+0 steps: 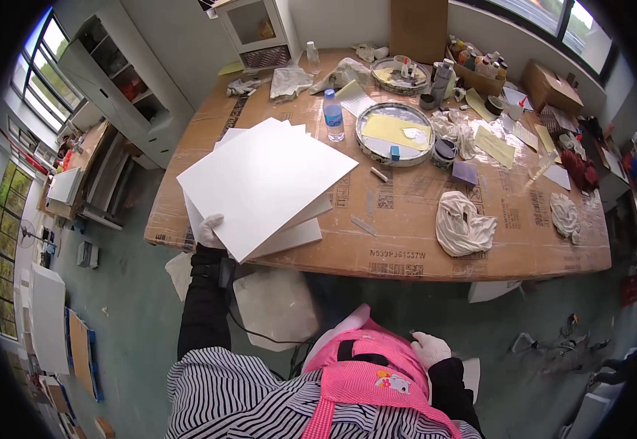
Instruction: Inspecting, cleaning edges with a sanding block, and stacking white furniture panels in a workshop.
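The big table (406,241), its top covered in taped brown cardboard, fills the view, cluttered along the far side. On its near left corner sits a stack of white square boards (274,212), the top white board (263,183) turned askew and overhanging the ones beneath. The left hand (209,231), in a white glove, is closed on the near corner of that top board, fingers curled under the edge, thumb side hidden. For a clean lift, I'd judge a grip from one corner alone risks the board sagging or sliding; supporting a second edge would steady it. To the right lies a crumpled white cloth (463,225), and behind the stack a round metal tray (368,143) holding yellow sheets, with a clear water bottle (333,115) just beside it. The right hand (431,348), also gloved, rests down by the pink apron (366,373), loosely closed, holding nothing.
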Action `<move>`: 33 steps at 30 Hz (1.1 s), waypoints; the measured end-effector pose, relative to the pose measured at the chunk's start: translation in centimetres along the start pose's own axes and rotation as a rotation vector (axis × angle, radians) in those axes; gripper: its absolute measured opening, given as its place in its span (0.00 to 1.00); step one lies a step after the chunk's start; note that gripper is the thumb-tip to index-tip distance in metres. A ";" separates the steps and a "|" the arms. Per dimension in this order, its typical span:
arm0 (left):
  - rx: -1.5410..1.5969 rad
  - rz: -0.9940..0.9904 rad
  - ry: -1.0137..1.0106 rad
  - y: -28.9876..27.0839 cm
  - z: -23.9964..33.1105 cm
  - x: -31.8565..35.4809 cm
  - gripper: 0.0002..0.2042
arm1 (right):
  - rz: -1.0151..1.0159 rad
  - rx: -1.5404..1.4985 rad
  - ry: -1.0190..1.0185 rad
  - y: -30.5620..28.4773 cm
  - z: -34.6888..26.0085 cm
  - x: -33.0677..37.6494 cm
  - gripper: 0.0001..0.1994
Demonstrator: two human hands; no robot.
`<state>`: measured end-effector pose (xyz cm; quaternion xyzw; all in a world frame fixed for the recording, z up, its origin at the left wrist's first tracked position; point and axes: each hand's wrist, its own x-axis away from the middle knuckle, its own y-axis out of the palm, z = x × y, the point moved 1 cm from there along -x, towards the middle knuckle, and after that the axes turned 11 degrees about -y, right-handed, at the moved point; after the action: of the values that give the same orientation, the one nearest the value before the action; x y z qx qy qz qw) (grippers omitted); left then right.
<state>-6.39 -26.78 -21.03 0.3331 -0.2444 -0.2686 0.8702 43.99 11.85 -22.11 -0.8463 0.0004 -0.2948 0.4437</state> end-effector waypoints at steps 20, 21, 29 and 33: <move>-2.050 0.786 -0.174 8.5 6.1 -7.1 0.26 | -0.079 -0.030 0.249 4.9 5.5 0.4 0.22; -2.033 0.678 -0.075 8.4 4.1 -9.3 0.25 | -0.114 -0.036 0.293 5.6 5.8 0.8 0.22; -2.502 0.176 -0.303 7.6 -3.2 -18.0 0.23 | 0.112 -0.381 0.560 13.2 7.0 9.3 0.23; -2.680 0.162 0.029 21.0 -6.1 -21.9 0.23 | 0.347 -0.533 0.687 21.1 6.2 16.5 0.20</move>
<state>-12.40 3.04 -15.48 -0.7820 0.1955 -0.2437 0.5393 66.21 -0.63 -32.38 -0.7716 0.3644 -0.4690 0.2278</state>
